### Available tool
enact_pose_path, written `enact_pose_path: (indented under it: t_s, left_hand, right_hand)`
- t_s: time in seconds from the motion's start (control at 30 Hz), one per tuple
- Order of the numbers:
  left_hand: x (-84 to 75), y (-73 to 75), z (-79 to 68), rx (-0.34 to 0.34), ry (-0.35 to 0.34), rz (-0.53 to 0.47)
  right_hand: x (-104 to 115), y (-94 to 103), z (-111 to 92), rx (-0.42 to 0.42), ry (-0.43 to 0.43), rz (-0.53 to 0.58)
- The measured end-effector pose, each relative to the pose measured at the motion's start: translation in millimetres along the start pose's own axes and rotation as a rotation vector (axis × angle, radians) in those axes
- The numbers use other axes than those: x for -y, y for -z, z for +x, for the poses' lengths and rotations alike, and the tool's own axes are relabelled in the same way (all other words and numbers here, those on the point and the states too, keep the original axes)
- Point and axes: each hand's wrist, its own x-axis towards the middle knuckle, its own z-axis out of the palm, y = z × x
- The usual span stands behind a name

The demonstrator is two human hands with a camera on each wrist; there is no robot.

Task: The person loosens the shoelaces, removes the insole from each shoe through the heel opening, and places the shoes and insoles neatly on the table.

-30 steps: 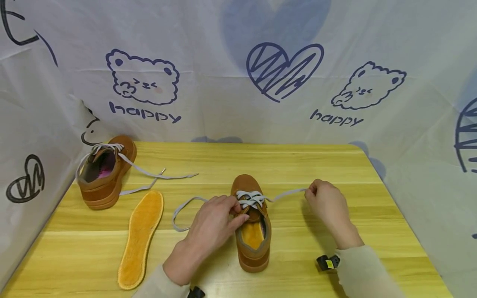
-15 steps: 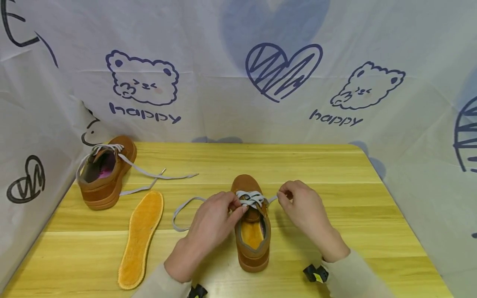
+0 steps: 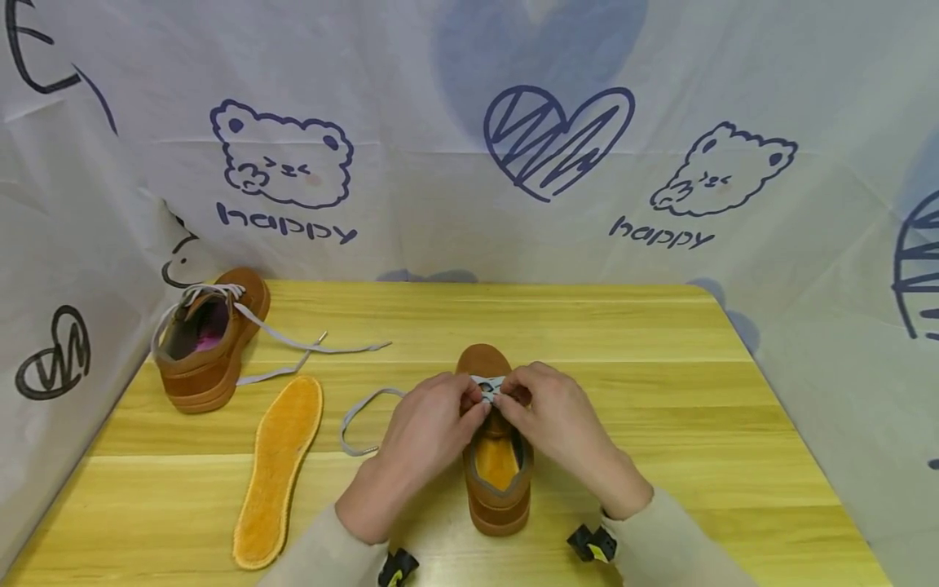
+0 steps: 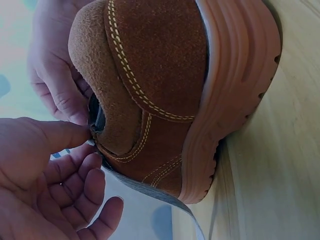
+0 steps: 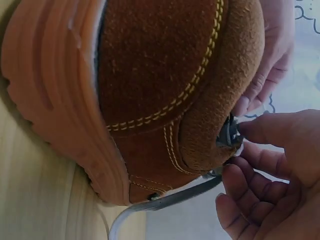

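Observation:
A brown suede shoe [image 3: 499,514] stands upright on the table, toe pointing away, with an orange insole [image 3: 496,463] inside. Pale grey laces [image 3: 487,380] cross over its tongue. From the left side my left hand [image 3: 433,420] pinches the upper edge of the lacing flap between thumb and forefinger, its other fingers curled in the left wrist view. My right hand [image 3: 561,412] pinches the opposite flap, fingertips close to the left ones. In the right wrist view a lace end [image 5: 170,199] hangs below the right fingers [image 5: 250,172]. Both hands partly hide the lacing.
A matching brown shoe [image 3: 198,375] with loose laces stands at the back left. Right of it, nearer the front, lies a loose orange insole [image 3: 275,473]. One lace end [image 3: 348,424] curls on the wooden table [image 3: 660,326] left of the middle shoe. A printed cloth [image 3: 425,196] hangs behind.
My right hand has come leftward from out on the right, where it held a lace end stretched out, to the shoe's lacing. The left hand has stayed at the shoe.

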Motion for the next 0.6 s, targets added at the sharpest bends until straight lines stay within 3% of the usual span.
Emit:
enact_pose_path:
  t_s: [0.33,0.47,0.6]
  left_hand:
    - [1.4,-3.4,0.7,-0.043,-0.034,0.01]
    - [2.9,-5.1,-1.2,-0.069,0.013,0.013]
    - [6.3,-6.4,-4.6,-0.095,0.078,0.002]
  right_hand:
    - [-2.8,-6.8,4.6,-0.034,0.0,-0.01]
    - [-3.5,-5.5,3.5,-0.039,-0.05,0.023]
    - [-7.8,-3.5,0.7,-0.07,-0.157,0.051]
